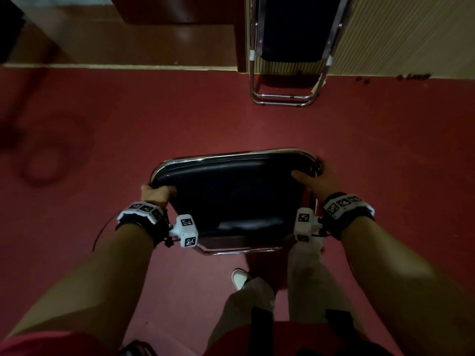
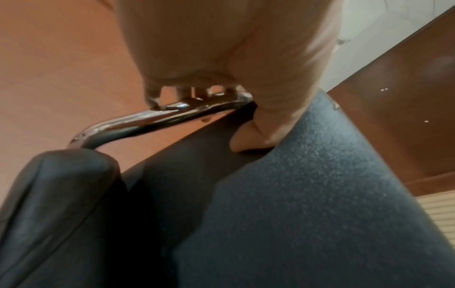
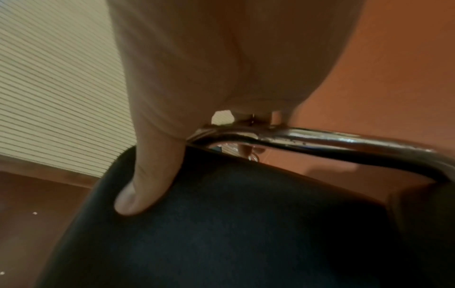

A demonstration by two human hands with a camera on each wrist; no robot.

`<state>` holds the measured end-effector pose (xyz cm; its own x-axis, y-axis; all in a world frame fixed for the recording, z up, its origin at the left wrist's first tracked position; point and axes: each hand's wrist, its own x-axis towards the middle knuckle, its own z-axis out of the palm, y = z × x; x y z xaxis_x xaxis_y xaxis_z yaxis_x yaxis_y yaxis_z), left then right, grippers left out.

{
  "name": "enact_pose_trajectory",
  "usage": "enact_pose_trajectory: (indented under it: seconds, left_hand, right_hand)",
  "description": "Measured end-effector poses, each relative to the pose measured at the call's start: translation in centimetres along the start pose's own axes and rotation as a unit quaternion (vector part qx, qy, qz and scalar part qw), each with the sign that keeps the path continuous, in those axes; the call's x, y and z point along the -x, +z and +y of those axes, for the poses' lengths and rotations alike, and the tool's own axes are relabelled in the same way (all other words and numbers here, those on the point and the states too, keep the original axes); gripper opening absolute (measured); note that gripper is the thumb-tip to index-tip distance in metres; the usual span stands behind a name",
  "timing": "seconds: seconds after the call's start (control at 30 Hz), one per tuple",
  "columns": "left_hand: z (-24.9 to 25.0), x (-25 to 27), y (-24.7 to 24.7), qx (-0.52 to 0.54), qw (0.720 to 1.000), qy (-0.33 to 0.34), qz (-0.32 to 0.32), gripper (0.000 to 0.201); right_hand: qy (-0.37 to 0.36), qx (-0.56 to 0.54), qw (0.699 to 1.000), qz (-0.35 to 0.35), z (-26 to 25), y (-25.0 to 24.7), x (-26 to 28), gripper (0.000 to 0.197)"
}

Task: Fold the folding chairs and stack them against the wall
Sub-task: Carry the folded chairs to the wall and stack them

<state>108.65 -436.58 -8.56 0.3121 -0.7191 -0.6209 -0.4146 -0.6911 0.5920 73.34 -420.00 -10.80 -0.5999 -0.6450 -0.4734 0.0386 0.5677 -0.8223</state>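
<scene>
- I see red floor [image 1: 154, 129] running up to a ribbed pale wall [image 1: 401, 34].
- A folded chair [image 1: 290, 47] leans upright against that wall.
- Nearer me, a second black chair [image 1: 231, 196] sits between my hands, well apart from the first.
- My left hand [image 1: 156, 194] curls round its chrome frame [image 2: 138, 120], thumb on the padding.
- My right hand [image 1: 318, 181] clamps the opposite corner likewise.

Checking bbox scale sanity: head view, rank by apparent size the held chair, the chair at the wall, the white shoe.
1. held chair, gripped by left hand and right hand; nearness inflates it
2. chair at the wall, top cropped
3. white shoe, partly hidden
</scene>
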Motion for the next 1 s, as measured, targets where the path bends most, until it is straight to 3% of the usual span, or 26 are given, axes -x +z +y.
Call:
enact_pose_trajectory:
  seconds: [0.13, 0.37, 0.47, 0.6, 0.67, 0.8, 0.9, 1.0]
  left_hand:
    - [2.3, 0.3, 2.5, 0.000, 1.000, -0.004, 0.024, 0.068]
    - [8.0, 1.1, 9.2, -0.009, 0.998, -0.022, 0.055, 0.077]
    - [11.5, 2.3, 12.3, -0.029, 0.997, -0.021, 0.062, 0.055]
    - [15.4, 3.2, 15.7, -0.015, 0.998, -0.010, 0.056, 0.056]
    - [17.9, 3.5, 17.5, -0.009, 0.999, -0.005, 0.049, 0.055]
    - [24.5, 3.9, 21.9, -0.001, 0.999, 0.039, 0.032, 0.052]
    - [29.8, 3.6, 25.3, 0.002, 0.997, 0.075, 0.014, 0.051]
    - [35.7, 2.7, 28.7, -0.005, 0.994, 0.106, -0.023, 0.055]
  right_hand:
    - [0.030, -0.022, 0.999, 0.018, 0.0, -1.2, -3.7, 0.072]
    - [0.051, 0.020, 0.998, -0.016, -1.4, -5.8, -13.1, 0.063]
    - [0.042, 0.009, 0.999, -0.013, -3.3, -8.8, -16.4, 0.057]
    - [0.020, -0.016, 1.000, -0.014, -6.7, -12.6, -21.2, 0.064]
    - [0.008, -0.026, 1.000, -0.006, -9.0, -14.6, -23.4, 0.067]
    - [-0.012, -0.059, 0.998, 0.007, -13.6, -18.8, -27.3, 0.052]
    - [-0.035, -0.066, 0.996, 0.044, -16.2, -21.8, -30.1, 0.062]
    - [-0.065, -0.071, 0.992, 0.077, -18.5, -24.4, -32.5, 0.055]
